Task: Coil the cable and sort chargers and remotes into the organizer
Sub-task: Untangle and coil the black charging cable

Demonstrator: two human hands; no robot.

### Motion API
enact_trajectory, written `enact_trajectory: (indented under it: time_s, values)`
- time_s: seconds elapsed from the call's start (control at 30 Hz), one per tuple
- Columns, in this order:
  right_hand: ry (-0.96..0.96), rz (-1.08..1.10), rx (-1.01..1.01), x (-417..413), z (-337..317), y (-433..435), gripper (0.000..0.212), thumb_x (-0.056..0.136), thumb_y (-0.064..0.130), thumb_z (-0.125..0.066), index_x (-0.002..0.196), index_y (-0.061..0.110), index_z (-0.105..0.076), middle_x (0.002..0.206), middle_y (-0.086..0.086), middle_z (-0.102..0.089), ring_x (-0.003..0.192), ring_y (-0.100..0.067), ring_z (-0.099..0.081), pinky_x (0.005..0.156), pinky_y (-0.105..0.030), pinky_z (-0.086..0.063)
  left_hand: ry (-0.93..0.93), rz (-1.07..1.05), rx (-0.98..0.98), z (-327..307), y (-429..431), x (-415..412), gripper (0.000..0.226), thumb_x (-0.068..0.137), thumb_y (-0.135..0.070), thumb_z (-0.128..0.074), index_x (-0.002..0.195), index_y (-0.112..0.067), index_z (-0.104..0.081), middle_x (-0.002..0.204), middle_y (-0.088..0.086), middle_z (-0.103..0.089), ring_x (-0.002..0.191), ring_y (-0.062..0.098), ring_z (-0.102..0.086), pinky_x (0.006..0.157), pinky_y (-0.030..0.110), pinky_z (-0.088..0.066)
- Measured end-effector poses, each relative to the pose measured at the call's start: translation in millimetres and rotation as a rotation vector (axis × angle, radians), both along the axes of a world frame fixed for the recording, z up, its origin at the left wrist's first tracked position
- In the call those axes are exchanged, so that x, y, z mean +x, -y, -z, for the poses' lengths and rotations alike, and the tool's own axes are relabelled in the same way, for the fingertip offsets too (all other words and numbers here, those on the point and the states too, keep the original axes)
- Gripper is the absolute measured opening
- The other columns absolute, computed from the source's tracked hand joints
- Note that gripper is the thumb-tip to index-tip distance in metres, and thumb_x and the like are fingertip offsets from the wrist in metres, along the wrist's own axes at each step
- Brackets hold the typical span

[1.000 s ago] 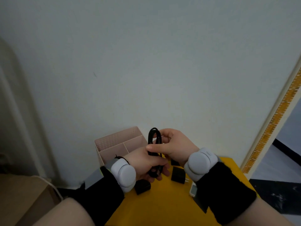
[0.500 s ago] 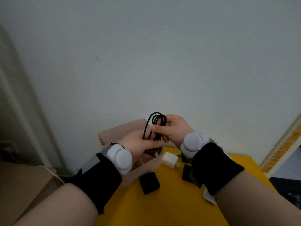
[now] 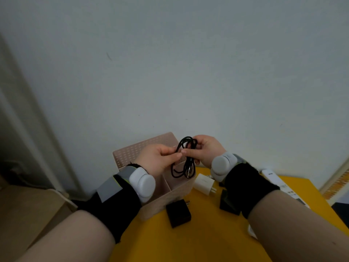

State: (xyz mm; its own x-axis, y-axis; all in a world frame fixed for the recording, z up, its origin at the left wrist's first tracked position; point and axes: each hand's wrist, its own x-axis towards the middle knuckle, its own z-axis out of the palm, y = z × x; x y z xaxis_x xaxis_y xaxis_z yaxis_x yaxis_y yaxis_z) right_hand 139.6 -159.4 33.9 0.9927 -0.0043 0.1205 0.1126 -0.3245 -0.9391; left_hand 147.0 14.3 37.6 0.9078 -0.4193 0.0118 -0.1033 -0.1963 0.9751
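Observation:
A black cable (image 3: 184, 157) hangs in loose loops above the pink organizer (image 3: 143, 148). My left hand (image 3: 156, 159) pinches its lower loops from the left. My right hand (image 3: 204, 150) pinches the top of the coil from the right. Its metal plug end dangles over the organizer's front compartment. On the yellow table (image 3: 198, 239) lie a black charger (image 3: 178, 212), a white charger (image 3: 204, 184), another black charger (image 3: 227, 204) partly under my right wrist, and a white remote (image 3: 279, 183) at the right.
The organizer stands at the table's back left corner against a pale wall (image 3: 188, 72). A brown cardboard box (image 3: 28, 210) sits lower left, off the table. A doorway frame (image 3: 338, 178) shows at the right edge.
Both hands and the cable have shifted over the organizer, and the coil has loosened, with lower loops and the plug now hanging down. The camera has tilted, showing more table.

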Motion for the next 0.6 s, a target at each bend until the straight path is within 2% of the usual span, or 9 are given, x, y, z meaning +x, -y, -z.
enact_trajectory:
  time_s: [0.07,0.1,0.17,0.3,0.4,0.47,0.53,0.6]
  values:
    - [0.006,0.006,-0.010,0,7,3,0.017,0.075,0.012,-0.075,0.071,0.013,-0.059,0.056,0.001,-0.059,0.040,-0.002,-0.050,0.043,-0.019,-0.041,0.047,-0.007,0.072,6,1,1,0.009,0.080,-0.022,-0.070,0.080,-0.028,-0.076,0.082,0.014,-0.075,0.080,0.030,-0.069,0.080,0.037,-0.055]
    - [0.014,0.012,-0.019,0,10,3,0.016,0.075,0.012,-0.075,0.072,0.013,-0.059,0.058,0.001,-0.060,0.041,-0.001,-0.051,0.044,-0.019,-0.042,0.075,-0.014,0.100,8,2,0,0.008,0.077,-0.028,-0.071,0.077,-0.034,-0.076,0.087,0.017,-0.074,0.084,0.032,-0.068,0.085,0.044,-0.053]
    - [0.018,0.019,-0.027,0,15,3,0.014,0.075,0.012,-0.075,0.075,0.012,-0.060,0.062,0.000,-0.062,0.044,0.000,-0.054,0.045,-0.018,-0.043,0.103,-0.057,0.137,12,3,-1,0.010,0.076,-0.032,-0.072,0.073,-0.041,-0.075,0.089,0.019,-0.073,0.079,0.026,-0.066,0.085,0.050,-0.051]
    - [-0.027,0.028,-0.099,3,25,2,0.017,0.073,0.018,-0.077,0.078,0.012,-0.062,0.071,-0.006,-0.065,0.062,-0.015,-0.062,0.054,-0.027,-0.052,0.131,-0.094,0.249,17,3,-1,0.007,0.078,-0.035,-0.070,0.076,-0.032,-0.076,0.083,0.013,-0.075,0.079,0.029,-0.068,0.078,0.044,-0.054]
    - [-0.057,0.015,-0.339,2,27,2,0.027,0.075,0.026,-0.075,0.086,0.004,-0.064,0.077,-0.012,-0.066,0.068,-0.018,-0.061,0.063,-0.032,-0.054,0.227,-0.057,0.486,15,4,-1,0.025,0.081,-0.041,-0.064,0.080,-0.018,-0.075,0.073,0.011,-0.070,0.065,0.022,-0.060,0.064,0.035,-0.049]
    - [-0.055,-0.014,-0.548,2,24,1,0.026,0.078,0.031,-0.071,0.082,0.007,-0.063,0.074,-0.009,-0.061,0.071,-0.018,-0.055,0.064,-0.032,-0.048,0.286,-0.041,0.583,13,5,-1,0.023,0.081,-0.040,-0.064,0.088,-0.020,-0.073,0.081,0.002,-0.073,0.074,0.016,-0.066,0.073,0.036,-0.055]
    - [-0.074,-0.079,-0.685,0,19,-4,0.024,0.080,0.034,-0.068,0.070,0.016,-0.055,0.066,0.000,-0.052,0.072,-0.018,-0.050,0.057,-0.025,-0.038,0.294,-0.061,0.565,11,5,0,0.023,0.080,-0.036,-0.067,0.099,-0.025,-0.071,0.094,-0.005,-0.074,0.086,0.011,-0.066,0.084,0.035,-0.054]
    - [-0.101,-0.139,-0.762,-1,16,-9,0.022,0.081,0.034,-0.066,0.070,0.018,-0.056,0.069,0.000,-0.053,0.075,-0.020,-0.051,0.056,-0.025,-0.034,0.268,-0.106,0.503,11,4,0,0.029,0.078,-0.031,-0.070,0.107,-0.024,-0.069,0.101,-0.007,-0.072,0.091,0.008,-0.064,0.089,0.030,-0.051]
